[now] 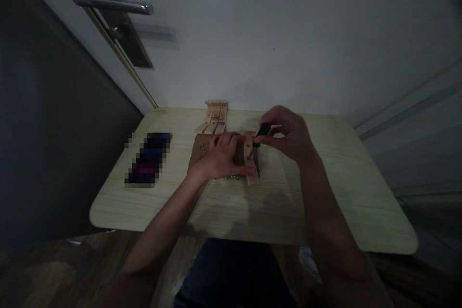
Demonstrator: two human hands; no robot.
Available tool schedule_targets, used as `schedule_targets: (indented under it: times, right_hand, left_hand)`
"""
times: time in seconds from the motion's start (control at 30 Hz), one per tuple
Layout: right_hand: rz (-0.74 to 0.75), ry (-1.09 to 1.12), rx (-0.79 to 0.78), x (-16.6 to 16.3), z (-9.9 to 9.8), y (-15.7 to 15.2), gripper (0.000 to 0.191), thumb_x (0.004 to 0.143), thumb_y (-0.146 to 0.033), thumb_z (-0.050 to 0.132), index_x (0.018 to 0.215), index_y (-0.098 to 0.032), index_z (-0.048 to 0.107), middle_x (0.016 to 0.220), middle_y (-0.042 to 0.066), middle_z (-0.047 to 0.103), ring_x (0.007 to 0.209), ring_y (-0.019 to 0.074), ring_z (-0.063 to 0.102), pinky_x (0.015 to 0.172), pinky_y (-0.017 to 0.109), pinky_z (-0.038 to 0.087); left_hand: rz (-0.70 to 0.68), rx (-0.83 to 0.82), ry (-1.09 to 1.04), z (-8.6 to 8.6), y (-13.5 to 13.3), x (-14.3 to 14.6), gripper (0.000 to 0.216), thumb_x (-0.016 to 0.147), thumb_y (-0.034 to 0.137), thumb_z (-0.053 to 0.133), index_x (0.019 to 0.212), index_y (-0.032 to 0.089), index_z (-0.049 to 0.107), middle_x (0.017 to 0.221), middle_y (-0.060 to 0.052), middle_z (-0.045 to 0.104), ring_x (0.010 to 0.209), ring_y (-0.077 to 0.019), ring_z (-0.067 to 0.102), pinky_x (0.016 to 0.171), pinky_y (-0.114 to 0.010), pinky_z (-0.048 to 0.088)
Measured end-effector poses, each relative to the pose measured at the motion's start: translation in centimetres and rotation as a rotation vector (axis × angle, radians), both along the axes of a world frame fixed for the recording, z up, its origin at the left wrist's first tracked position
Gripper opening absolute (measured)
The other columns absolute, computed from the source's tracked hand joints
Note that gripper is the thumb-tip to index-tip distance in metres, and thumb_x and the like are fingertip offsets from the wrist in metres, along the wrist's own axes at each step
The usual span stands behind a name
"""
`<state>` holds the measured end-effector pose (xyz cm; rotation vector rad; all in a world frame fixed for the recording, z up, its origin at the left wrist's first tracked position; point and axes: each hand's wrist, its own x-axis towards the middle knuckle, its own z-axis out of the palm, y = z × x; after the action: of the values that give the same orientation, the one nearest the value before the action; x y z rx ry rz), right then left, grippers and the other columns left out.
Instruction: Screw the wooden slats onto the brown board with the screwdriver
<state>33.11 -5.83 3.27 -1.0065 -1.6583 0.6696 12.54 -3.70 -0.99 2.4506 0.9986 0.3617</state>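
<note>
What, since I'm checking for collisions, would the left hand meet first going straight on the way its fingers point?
The left hand would probably meet the pale wooden strip first; its thumb seems to rest there. Depth is unclear; it might pass above, toward the screwdriver.

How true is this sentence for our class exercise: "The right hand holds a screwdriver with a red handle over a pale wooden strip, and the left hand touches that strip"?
One detail is wrong: in the head view, the screwdriver handle is black, not red. The right hand holds it over the pale wooden strip, which the left hand touches.
</note>
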Motion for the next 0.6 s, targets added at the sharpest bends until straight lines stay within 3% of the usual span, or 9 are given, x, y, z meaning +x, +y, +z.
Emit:
schedule_targets:
  times: [0.2, 0.37, 0.6]
  right_hand:
    - [0.072, -0.081, -0.005, 0.0, 0.4, -0.4, 0.038, 0.078, -0.038, 0.073, 0.113, -0.024, 0.066, 0.094, 0.002, 0.07, 0.078, 0.0115, 0.067, 0.058, 0.019, 0.054]
    - [0.146, -0.076, -0.009, 0.6, 0.6, -0.7, 0.027, 0.089, -0.031, 0.057, 0.11, -0.022, 0.071, 0.098, 0.005, 0.074, 0.073, 0.012, 0.069, 0.059, 0.022, 0.056]
    - [0.131, -0.137, 0.0, 1.0, 1.3, -1.1, 0.026, 0.087, -0.024, 0.061, 0.111, -0.022, 0.072, 0.098, 0.004, 0.075, 0.071, 0.0117, 0.07, 0.058, 0.021, 0.056]
  left_hand:
    - [0.016, -0.013, 0.013, 0.2, -0.1, 0.1, 0.09, 0.069, 0.077, 0.061, 0.135, 0.021, 0.039, 0.139, -0.014, 0.043, 0.133, -0.0367, 0.035, 0.115, -0.057, 0.016]
    - [0.021, -0.024, 0.018, 0.5, -0.2, 0.1, 0.083, 0.07, 0.074, 0.062, 0.131, 0.023, 0.042, 0.138, -0.013, 0.044, 0.135, -0.0362, 0.034, 0.115, -0.058, 0.014]
    - [0.024, -0.039, 0.038, 0.9, -0.3, 0.3, 0.082, 0.07, 0.071, 0.064, 0.13, 0.02, 0.042, 0.139, -0.015, 0.044, 0.136, -0.0361, 0.034, 0.115, -0.059, 0.015]
